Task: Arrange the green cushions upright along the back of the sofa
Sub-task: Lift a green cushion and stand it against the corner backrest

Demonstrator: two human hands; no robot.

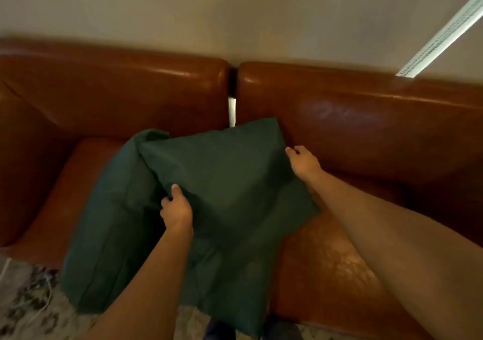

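A dark green cushion [227, 172] is tilted over the brown leather sofa's seat [321, 261], its top corner near the gap between the two backrests. My left hand [176, 209] grips its left edge and my right hand [304, 163] holds its right edge. A second green cushion [109, 224] lies flatter beneath and to the left, hanging over the seat's front edge. More green fabric [224, 295] hangs below the held cushion; I cannot tell whether it is a third cushion.
The sofa's backrest [366, 120] runs across the view in two sections, with a dark gap in the middle. A beige wall stands behind it. A white strip [441, 36] leans at the upper right. Patterned carpet [28, 308] covers the floor at the lower left.
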